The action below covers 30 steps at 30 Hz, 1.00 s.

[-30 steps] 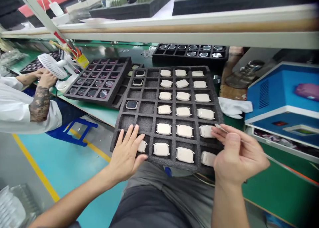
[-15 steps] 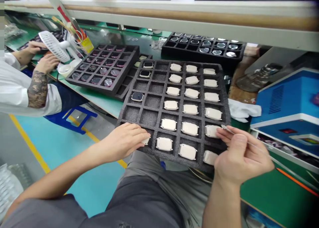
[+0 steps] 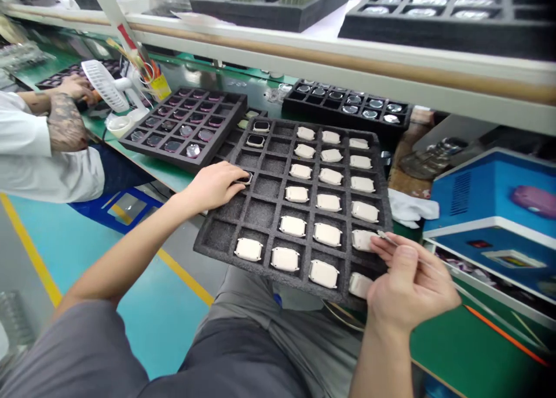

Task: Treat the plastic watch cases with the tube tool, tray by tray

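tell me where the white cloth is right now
In the head view, the white cloth lies toward the right, between the right edge of the black tray and the blue machine, just beyond the right hand.

Left fingers [image 3: 233, 170] — at watch case [image 3: 247, 179]

The left arm [image 3: 130, 253] is slanting forward, the left hand [image 3: 212, 186] facing palm down; the right forearm [image 3: 384, 357] is rising steeply, the right hand [image 3: 410, 285] pinching.
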Motion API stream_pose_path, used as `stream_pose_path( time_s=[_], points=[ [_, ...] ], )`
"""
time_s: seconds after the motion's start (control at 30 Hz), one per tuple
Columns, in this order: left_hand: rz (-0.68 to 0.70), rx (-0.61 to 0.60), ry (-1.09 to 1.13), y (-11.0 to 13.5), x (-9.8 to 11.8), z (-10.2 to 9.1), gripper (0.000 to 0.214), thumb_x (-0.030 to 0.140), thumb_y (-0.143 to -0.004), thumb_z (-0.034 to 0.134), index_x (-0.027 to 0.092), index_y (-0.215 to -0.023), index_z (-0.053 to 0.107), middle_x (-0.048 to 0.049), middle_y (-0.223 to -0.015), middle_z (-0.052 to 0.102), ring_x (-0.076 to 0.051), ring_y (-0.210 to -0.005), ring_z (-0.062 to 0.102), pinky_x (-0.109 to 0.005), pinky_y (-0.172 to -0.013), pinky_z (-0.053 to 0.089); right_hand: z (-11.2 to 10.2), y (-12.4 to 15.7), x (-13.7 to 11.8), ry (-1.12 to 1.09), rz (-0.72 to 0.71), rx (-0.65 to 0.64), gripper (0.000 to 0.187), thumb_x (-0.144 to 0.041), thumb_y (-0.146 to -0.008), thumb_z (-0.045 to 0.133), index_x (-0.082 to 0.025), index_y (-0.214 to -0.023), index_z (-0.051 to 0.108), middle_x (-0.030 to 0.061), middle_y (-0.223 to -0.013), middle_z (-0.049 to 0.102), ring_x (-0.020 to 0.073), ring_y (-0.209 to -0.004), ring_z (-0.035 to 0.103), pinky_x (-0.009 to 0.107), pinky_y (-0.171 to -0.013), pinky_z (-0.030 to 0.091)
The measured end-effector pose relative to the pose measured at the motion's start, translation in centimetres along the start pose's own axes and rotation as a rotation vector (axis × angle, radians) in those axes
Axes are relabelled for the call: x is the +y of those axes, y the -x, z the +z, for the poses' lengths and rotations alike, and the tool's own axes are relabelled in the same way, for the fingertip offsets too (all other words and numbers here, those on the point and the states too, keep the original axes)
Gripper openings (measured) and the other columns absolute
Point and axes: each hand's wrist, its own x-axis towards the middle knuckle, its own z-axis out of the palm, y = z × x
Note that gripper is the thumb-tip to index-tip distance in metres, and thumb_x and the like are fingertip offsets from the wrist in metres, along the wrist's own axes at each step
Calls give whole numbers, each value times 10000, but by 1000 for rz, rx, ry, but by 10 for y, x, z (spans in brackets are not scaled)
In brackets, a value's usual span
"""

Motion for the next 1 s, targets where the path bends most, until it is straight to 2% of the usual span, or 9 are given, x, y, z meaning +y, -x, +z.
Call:
stream_pose_path(
  time_s=[0.13,0.3,0.4,0.47,0.57,0.67,0.8,0.9,1.0],
  points=[
    [57,-121,-72,-25,-15,-5,329,243,-961,574,157,-1250,705,-154,-1175,755,-296,-1125,690,-401,-1002,516,1,0,-2,-23,30,-17,281,-406,-864,782,-126,-888,763,51,-823,749,190,-640,737,375,-673,675],
    [37,-11,10,-24,-6,-8,364,218,-984,476,141,-1290,657,-157,-1211,736,-269,-1142,691,-389,-1043,502,0,-1,-1,-39,46,-49,283,-414,-884,771,-131,-899,760,53,-831,755,188,-670,756,353,-690,675],
    [-20,101,279,-37,15,-8,422,258,-1014,432,94,-1362,606,-160,-1221,729,-254,-1102,699,-394,-1016,517,-1,-2,2,-37,32,-64,261,-390,-902,756,-129,-896,765,60,-833,763,185,-674,762,341,-699,673],
    [-35,114,560,-55,37,-3,432,288,-1001,475,71,-1351,606,-131,-1067,749,-219,-929,713,-350,-882,558,-1,-3,5,-30,21,-77,254,-379,-917,738,-127,-899,767,68,-836,769,187,-679,765,338,-699,673],
    [-28,38,982,-88,76,10,487,307,-917,639,55,-1332,600,-57,-841,716,-167,-733,676,-276,-690,553,1,-4,6,-39,17,-89,244,-371,-937,711,-135,-915,768,77,-861,776,189,-703,771,341,-701,681],
    [-43,-124,1260,-113,113,25,522,258,-810,786,84,-1279,639,-34,-814,727,-145,-719,694,-264,-707,575,5,-6,6,-78,-1,-66,224,-359,-955,685,-152,-926,766,81,-908,778,191,-752,780,338,-713,690],
    [-41,-306,1365,-123,144,44,419,309,-783,853,118,-1138,738,-92,-973,806,-207,-875,770,-339,-861,624,7,-12,7,-84,-87,-44,183,-324,-980,647,-192,-957,771,87,-988,784,212,-911,779,369,-801,691],
    [-25,-347,1388,-120,153,56,423,372,-792,864,129,-1123,763,-121,-1130,806,-265,-1035,777,-391,-994,607,4,-15,8,-40,-143,-97,162,-285,-994,625,-224,-997,776,83,-1042,794,223,-993,768,409,-894,670],
    [-14,-349,1417,-118,155,62,420,366,-808,858,123,-1137,761,-128,-1149,804,-279,-1086,771,-397,-1028,603,1,-16,8,-26,-162,-135,159,-241,-995,623,-243,-1032,777,69,-1069,798,220,-1014,766,411,-920,655]
  ],
)
